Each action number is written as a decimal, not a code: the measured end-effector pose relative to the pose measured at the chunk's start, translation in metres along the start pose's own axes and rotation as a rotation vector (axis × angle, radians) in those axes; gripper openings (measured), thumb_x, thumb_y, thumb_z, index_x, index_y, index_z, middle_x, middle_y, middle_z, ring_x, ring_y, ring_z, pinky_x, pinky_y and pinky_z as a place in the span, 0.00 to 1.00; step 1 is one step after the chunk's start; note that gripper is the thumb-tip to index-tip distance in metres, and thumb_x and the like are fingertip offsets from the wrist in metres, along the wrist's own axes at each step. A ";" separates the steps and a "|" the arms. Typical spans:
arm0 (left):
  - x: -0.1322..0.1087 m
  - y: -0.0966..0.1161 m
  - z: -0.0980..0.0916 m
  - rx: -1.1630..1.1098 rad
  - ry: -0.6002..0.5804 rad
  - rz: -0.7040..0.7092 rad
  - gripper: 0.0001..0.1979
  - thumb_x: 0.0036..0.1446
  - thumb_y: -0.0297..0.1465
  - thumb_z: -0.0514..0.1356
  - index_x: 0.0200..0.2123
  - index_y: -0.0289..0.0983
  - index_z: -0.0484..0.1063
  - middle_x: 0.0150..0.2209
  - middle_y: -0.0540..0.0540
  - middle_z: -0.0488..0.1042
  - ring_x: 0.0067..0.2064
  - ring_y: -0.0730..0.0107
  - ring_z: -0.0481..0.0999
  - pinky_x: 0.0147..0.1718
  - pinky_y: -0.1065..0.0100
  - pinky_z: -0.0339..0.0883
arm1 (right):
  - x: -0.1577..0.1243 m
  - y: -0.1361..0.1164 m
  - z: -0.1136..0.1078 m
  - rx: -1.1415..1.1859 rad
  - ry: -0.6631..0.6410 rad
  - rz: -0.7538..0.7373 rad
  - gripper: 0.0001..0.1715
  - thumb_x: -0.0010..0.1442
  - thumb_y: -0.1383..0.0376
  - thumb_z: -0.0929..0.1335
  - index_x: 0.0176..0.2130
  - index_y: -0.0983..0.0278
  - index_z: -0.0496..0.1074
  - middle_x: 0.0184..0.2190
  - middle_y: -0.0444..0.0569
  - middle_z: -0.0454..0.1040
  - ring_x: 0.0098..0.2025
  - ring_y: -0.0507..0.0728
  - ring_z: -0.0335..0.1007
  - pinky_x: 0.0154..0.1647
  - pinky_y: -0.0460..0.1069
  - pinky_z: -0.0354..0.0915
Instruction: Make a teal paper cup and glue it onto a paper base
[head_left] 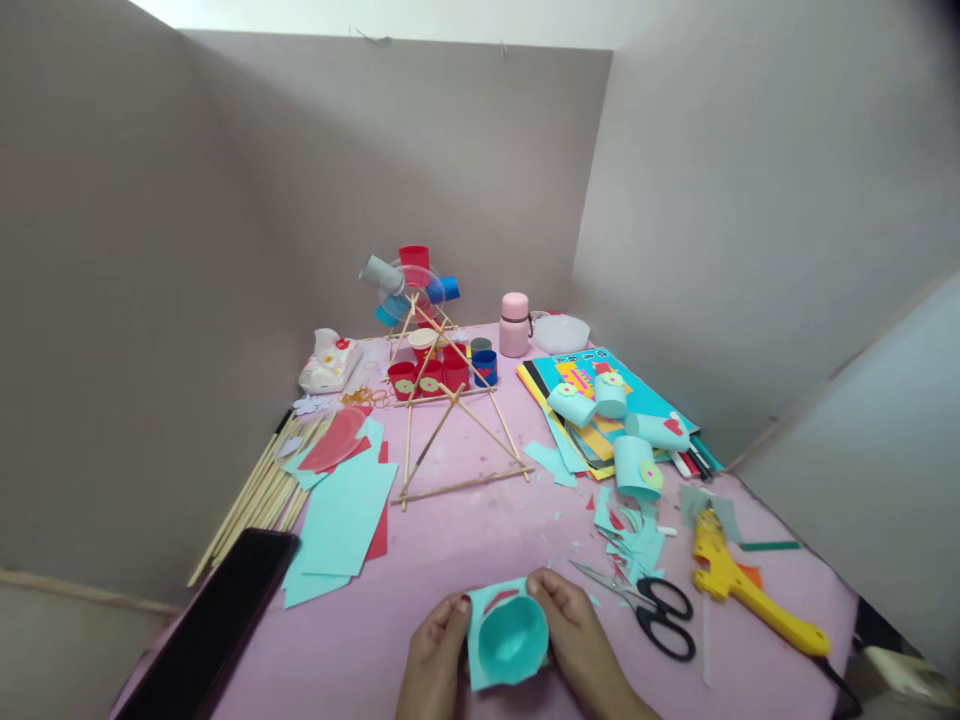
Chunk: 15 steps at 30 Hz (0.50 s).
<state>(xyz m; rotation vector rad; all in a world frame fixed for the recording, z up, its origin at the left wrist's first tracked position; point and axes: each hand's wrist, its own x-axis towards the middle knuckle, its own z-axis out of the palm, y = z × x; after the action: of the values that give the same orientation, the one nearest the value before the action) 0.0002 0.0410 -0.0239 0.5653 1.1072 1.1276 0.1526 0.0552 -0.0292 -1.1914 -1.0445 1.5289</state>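
Observation:
Near the table's front edge I hold a light teal paper cup (pixel 516 640) between both hands, its round opening facing me. A square piece of teal paper (pixel 480 672) shows around the opening, with a red strip along its upper part. My left hand (pixel 435 650) grips the left side, thumb on the paper's edge. My right hand (pixel 576 630) pinches the upper right corner. Fingers behind the paper are hidden. Scissors (pixel 646 608) with black handles lie to the right of my right hand, beside teal paper scraps (pixel 634 540).
A yellow glue gun (pixel 750 590) lies at the right and a phone (pixel 214 620) at the left. Stick triangles (pixel 461 490) stand mid-table before a model wheel (pixel 412 290). Decorated teal cups (pixel 636 465) rest by coloured paper (pixel 622 365). Teal sheets (pixel 345 515) and sticks (pixel 259 490) lie left.

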 end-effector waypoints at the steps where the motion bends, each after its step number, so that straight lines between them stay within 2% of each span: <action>1: -0.001 0.001 0.001 0.004 -0.004 -0.006 0.18 0.49 0.44 0.66 0.34 0.34 0.78 0.27 0.46 0.78 0.32 0.64 0.75 0.34 0.68 0.67 | 0.000 0.000 0.000 0.005 0.003 0.005 0.27 0.54 0.42 0.64 0.25 0.62 0.60 0.21 0.39 0.56 0.26 0.51 0.51 0.27 0.46 0.54; 5: -0.007 0.004 0.007 0.021 -0.006 -0.034 0.20 0.47 0.46 0.66 0.29 0.33 0.77 0.22 0.47 0.76 0.27 0.66 0.73 0.30 0.68 0.66 | 0.000 -0.002 0.001 0.018 0.019 0.011 0.27 0.54 0.42 0.65 0.24 0.62 0.60 0.21 0.39 0.55 0.25 0.51 0.51 0.26 0.46 0.53; 10: -0.012 0.009 0.016 0.023 0.009 -0.042 0.19 0.47 0.46 0.66 0.28 0.34 0.77 0.25 0.46 0.77 0.31 0.62 0.75 0.36 0.66 0.67 | 0.000 -0.003 0.001 0.032 0.042 0.000 0.28 0.54 0.42 0.66 0.22 0.62 0.59 0.20 0.38 0.54 0.24 0.50 0.51 0.25 0.45 0.52; 15: -0.013 0.011 0.019 0.008 0.098 -0.019 0.21 0.44 0.49 0.65 0.28 0.35 0.77 0.27 0.45 0.79 0.34 0.57 0.76 0.37 0.62 0.69 | 0.000 0.001 0.001 0.044 0.032 0.035 0.30 0.54 0.39 0.63 0.25 0.62 0.63 0.15 0.35 0.57 0.15 0.47 0.51 0.15 0.43 0.47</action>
<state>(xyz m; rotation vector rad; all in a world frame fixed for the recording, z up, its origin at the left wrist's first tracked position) 0.0126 0.0362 -0.0019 0.5090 1.1997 1.1443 0.1520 0.0546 -0.0299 -1.2056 -0.9692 1.5470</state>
